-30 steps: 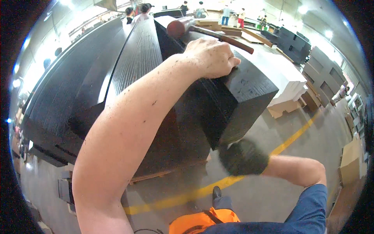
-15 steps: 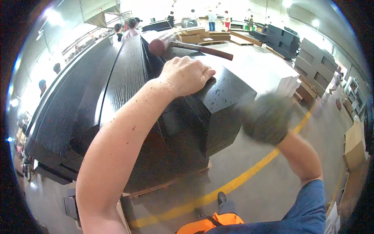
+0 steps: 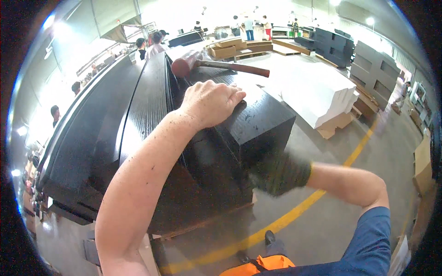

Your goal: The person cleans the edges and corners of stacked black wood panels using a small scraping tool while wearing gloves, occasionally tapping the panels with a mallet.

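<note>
Rows of long black panels (image 3: 267, 112) with a wood-grain finish lie stacked in front of me. My left hand (image 3: 209, 103), bare, rests on top of the stack with its fingers curled closed. A small dark bit shows at its fingertips, too small to make out. My right hand (image 3: 282, 172), in a dark knit glove, is at the near right end of the panels. Motion smears it and its fingers cannot be read. Just beyond my left hand, a mallet (image 3: 184, 67) with a reddish head and a red-ended handle lies across the panels.
A stack of white sheets (image 3: 322, 99) stands to the right. Behind it are grey stacked boards (image 3: 375, 76) and dark stacked boards (image 3: 334, 48). A yellow line (image 3: 294, 212) curves over the floor. Several people are farther off, and cardboard pieces (image 3: 422, 161) lie at the right.
My right hand has swung left and down, from beside the panels to their near end. My left hand stays closed on the stack. The view has shifted slightly.
</note>
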`<state>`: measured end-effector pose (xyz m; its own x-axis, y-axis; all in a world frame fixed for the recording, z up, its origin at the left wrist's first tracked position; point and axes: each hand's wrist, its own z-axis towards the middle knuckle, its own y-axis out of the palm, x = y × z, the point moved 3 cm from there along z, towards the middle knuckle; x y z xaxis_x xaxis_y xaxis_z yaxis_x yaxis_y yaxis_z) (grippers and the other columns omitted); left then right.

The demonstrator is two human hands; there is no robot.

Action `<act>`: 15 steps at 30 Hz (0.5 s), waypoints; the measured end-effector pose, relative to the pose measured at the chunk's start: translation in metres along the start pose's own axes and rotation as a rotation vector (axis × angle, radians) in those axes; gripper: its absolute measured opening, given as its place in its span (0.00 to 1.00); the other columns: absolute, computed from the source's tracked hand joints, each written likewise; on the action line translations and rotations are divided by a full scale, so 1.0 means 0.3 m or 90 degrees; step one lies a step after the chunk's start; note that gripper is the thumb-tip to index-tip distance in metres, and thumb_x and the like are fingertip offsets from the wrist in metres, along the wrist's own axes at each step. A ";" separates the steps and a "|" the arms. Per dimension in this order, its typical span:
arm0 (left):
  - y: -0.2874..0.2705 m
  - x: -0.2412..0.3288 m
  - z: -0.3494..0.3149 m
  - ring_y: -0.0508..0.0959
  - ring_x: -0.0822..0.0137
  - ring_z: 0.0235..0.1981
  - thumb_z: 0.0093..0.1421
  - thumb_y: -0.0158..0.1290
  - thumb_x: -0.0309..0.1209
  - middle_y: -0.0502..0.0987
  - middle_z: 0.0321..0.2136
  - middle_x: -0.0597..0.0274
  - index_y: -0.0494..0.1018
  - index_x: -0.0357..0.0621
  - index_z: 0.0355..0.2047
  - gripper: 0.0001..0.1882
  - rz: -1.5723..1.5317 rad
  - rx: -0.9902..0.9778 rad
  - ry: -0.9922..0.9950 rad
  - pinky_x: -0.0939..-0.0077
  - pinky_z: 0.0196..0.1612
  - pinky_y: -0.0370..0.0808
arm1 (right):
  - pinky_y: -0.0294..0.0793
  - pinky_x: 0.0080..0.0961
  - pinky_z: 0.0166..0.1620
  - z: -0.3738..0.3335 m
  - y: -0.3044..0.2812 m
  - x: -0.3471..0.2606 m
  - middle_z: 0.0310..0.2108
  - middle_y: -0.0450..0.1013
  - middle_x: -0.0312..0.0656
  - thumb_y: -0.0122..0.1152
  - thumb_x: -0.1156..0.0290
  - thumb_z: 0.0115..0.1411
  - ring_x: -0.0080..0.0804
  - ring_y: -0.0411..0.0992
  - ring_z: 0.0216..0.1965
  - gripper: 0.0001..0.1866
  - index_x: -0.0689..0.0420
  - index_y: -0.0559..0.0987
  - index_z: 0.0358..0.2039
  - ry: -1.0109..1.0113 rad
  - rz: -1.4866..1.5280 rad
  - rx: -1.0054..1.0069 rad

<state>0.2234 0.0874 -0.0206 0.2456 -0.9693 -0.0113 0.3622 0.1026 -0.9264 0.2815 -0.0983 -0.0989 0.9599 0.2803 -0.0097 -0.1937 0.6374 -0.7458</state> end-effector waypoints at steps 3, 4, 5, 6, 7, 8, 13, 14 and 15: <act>0.001 0.018 -0.004 0.80 0.49 0.42 0.67 0.39 0.51 0.79 0.44 0.53 0.78 0.53 0.48 0.24 0.021 -0.009 -0.011 0.57 0.48 0.75 | 0.72 0.38 0.40 0.034 -0.105 0.235 0.32 0.72 0.41 0.55 0.63 0.59 0.40 0.71 0.33 0.14 0.57 0.76 0.41 -0.181 -0.698 0.143; -0.006 0.014 -0.001 0.80 0.48 0.40 0.67 0.39 0.50 0.80 0.39 0.51 0.79 0.55 0.45 0.22 0.020 0.002 0.006 0.55 0.47 0.75 | 0.71 0.32 0.38 0.080 -0.169 0.244 0.31 0.72 0.42 0.56 0.67 0.61 0.35 0.71 0.34 0.09 0.58 0.76 0.39 -0.044 -0.502 0.131; -0.013 0.015 0.000 0.80 0.47 0.38 0.67 0.38 0.48 0.81 0.35 0.48 0.79 0.56 0.42 0.21 0.021 0.013 0.023 0.53 0.46 0.75 | 0.71 0.25 0.36 0.119 -0.236 0.242 0.30 0.72 0.43 0.56 0.72 0.64 0.30 0.71 0.36 0.05 0.59 0.77 0.37 0.085 -0.301 0.118; -0.015 0.011 -0.017 0.81 0.47 0.36 0.67 0.38 0.48 0.81 0.33 0.49 0.79 0.52 0.39 0.22 -0.010 0.061 0.050 0.52 0.43 0.76 | 0.71 0.33 0.32 0.198 -0.250 0.144 0.27 0.71 0.47 0.57 0.72 0.61 0.42 0.71 0.30 0.05 0.59 0.76 0.36 0.062 -0.157 0.267; -0.015 0.014 -0.022 0.81 0.49 0.37 0.68 0.38 0.46 0.81 0.34 0.51 0.78 0.49 0.38 0.21 0.082 -0.001 0.043 0.54 0.42 0.77 | 0.71 0.40 0.28 0.262 -0.242 0.059 0.24 0.70 0.52 0.59 0.72 0.57 0.53 0.72 0.25 0.06 0.59 0.75 0.35 0.040 -0.011 0.407; -0.016 0.027 -0.032 0.81 0.51 0.37 0.68 0.38 0.44 0.81 0.35 0.52 0.78 0.48 0.38 0.20 0.100 0.001 0.058 0.55 0.41 0.78 | 0.71 0.42 0.28 0.281 -0.177 0.101 0.24 0.70 0.55 0.57 0.71 0.59 0.56 0.71 0.24 0.05 0.60 0.75 0.32 0.100 0.098 0.369; -0.052 0.084 -0.036 0.81 0.49 0.37 0.66 0.41 0.36 0.78 0.43 0.47 0.72 0.40 0.43 0.15 0.084 -0.113 0.008 0.57 0.38 0.80 | 0.72 0.33 0.26 0.303 -0.165 0.183 0.23 0.69 0.45 0.59 0.77 0.52 0.39 0.70 0.21 0.05 0.62 0.74 0.29 0.101 0.079 0.144; -0.059 0.101 -0.052 0.81 0.48 0.38 0.66 0.43 0.36 0.78 0.44 0.45 0.72 0.37 0.43 0.15 0.089 0.000 0.008 0.57 0.39 0.80 | 0.72 0.32 0.25 0.306 -0.153 0.199 0.24 0.69 0.44 0.60 0.76 0.50 0.38 0.70 0.20 0.06 0.62 0.73 0.29 0.178 0.200 0.075; -0.064 0.135 -0.076 0.81 0.47 0.39 0.66 0.45 0.36 0.77 0.45 0.43 0.72 0.35 0.43 0.16 0.095 0.117 0.014 0.57 0.40 0.79 | 0.72 0.32 0.25 0.303 -0.163 0.229 0.24 0.69 0.44 0.60 0.76 0.50 0.38 0.70 0.20 0.06 0.62 0.73 0.29 0.167 0.198 0.081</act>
<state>0.2059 0.0411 -0.0120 0.2903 -0.9447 -0.1529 0.4812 0.2822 -0.8299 0.3384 -0.0451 -0.0025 0.8674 0.2922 -0.4028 -0.4904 0.6394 -0.5921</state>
